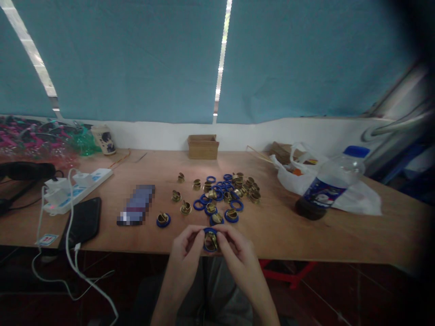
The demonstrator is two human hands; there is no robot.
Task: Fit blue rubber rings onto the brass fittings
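Between my two hands, at the table's front edge, is a brass-coloured metal fitting [210, 242] with a blue ring [210, 230] around it. My left hand [186, 246] pinches it from the left side with thumb and fingers. From the other side my right hand [237, 246] grips it the same way. Just beyond lie several similar fittings, some with blue rings on them, such as this ringed fitting [163, 219] and another [231, 214]. Loose blue rings [237, 205] and bare brass fittings [186, 207] are scattered and heaped behind.
A phone [137, 204] and a black phone [83, 222] lie left, near a white power strip [79, 192] with trailing cables. A small cardboard box [203, 147] and paper cup [103, 140] stand behind. Right are a cola bottle [331, 185] and white plastic bag [360, 199].
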